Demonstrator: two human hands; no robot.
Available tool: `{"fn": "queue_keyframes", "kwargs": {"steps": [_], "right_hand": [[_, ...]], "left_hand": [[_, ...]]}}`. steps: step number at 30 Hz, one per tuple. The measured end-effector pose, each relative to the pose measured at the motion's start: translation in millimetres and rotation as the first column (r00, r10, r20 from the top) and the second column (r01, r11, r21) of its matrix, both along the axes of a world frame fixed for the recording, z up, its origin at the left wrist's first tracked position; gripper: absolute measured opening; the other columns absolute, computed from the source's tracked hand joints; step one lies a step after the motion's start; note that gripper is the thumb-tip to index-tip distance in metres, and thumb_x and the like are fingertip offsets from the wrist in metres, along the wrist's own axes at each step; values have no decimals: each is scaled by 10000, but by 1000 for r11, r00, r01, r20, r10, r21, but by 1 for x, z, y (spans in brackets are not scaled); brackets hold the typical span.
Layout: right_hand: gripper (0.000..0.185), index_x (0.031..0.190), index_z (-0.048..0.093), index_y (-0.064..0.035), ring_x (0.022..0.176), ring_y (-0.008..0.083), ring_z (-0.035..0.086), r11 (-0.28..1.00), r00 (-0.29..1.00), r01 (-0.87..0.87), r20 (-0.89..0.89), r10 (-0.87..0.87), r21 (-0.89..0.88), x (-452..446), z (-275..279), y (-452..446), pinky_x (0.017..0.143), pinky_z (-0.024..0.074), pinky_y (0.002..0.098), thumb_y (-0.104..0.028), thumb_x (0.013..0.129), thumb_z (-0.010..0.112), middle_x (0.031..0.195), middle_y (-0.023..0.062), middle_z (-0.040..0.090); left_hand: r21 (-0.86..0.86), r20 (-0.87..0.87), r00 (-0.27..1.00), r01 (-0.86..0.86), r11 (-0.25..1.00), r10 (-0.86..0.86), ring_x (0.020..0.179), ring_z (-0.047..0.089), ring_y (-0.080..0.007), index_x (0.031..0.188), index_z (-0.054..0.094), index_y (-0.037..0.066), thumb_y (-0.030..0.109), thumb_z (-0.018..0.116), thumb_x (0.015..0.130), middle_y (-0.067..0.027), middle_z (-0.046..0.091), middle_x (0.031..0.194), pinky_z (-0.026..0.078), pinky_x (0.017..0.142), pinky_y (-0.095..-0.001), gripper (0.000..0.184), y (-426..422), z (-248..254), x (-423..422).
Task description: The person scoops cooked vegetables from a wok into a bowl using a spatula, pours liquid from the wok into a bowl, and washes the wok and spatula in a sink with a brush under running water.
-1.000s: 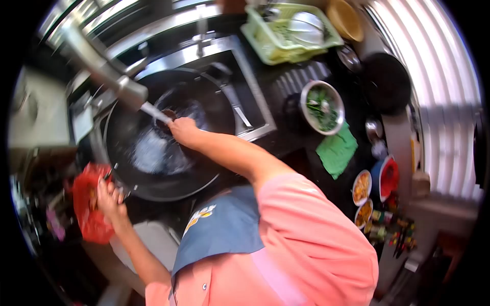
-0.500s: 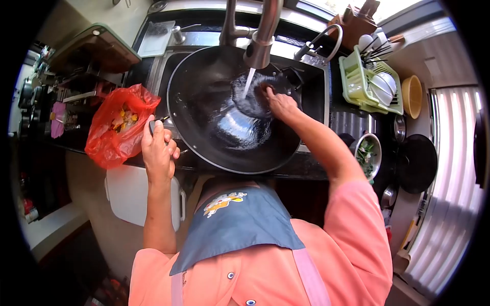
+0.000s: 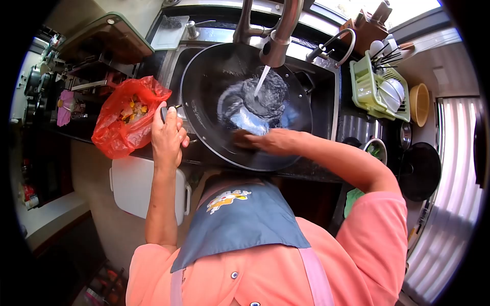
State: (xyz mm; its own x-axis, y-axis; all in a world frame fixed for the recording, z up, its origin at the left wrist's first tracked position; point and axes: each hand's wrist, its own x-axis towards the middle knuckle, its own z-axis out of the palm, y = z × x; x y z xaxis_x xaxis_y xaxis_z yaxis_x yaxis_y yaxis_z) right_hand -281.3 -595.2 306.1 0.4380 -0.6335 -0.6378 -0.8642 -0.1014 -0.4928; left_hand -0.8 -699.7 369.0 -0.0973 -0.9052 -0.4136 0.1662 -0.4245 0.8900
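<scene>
- The large round black wok (image 3: 204, 86) sits over the steel-rimmed sink (image 3: 336, 92), with water pooled inside.
- The left hand (image 3: 169, 135) is closed around the wok's dark handle (image 3: 163, 114), just beside a crumpled translucent red plastic bag (image 3: 113, 140) containing yellow and orange scraps.
- The right hand (image 3: 275, 142) grips a brown scrubber (image 3: 244, 138), blurred, inside the wok's near side.
- From the brushed-metal faucet (image 3: 275, 51), a thin stream falls into the wok.
- Right of the sink, a pale-green plastic dish rack (image 3: 363, 84) stands on the black counter (image 3: 346, 105).
</scene>
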Motion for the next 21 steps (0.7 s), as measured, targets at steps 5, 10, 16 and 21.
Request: {"fn": "queue_keyframes", "kwargs": {"steps": [5,10,16,21], "right_hand": [[401,1401,436,-151,895,353,713,971,862,61,-477,-169,-232,-97,-71,-15,756,565,445,-278,1025,378,980,169,723],[391,1417,442,-199,682,431,670,800,898,413,50,-436,-435,-9,-122,-91,601,531,507,-297,1041,394,736,217,663],[485,1506,384,-173,1019,408,645,991,996,71,47,-77,110,13,8,-13,908,479,479,-326,1046,382,1096,248,658],[454,1442,361,-161,875,376,707,968,866,58,-470,-169,-242,-104,-67,-21,749,573,457,-300,1013,417,973,215,706]], "left_hand": [[6,-4,1000,20,1000,-20,449,374,-57,1431,350,66,213,525,1023,-8,447,705,355,373,-244,468,-7,-20,14],[25,1,1000,-7,1000,7,442,365,-54,1426,356,63,219,536,1018,-8,445,699,347,369,-241,472,-10,-20,11],[29,34,999,-17,999,16,444,359,-44,1437,363,44,216,526,1024,1,437,700,343,367,-229,476,-12,-13,9],[35,27,999,-21,999,20,446,361,-36,1447,361,40,218,520,1029,11,427,689,342,364,-219,482,-9,-14,8]]}}
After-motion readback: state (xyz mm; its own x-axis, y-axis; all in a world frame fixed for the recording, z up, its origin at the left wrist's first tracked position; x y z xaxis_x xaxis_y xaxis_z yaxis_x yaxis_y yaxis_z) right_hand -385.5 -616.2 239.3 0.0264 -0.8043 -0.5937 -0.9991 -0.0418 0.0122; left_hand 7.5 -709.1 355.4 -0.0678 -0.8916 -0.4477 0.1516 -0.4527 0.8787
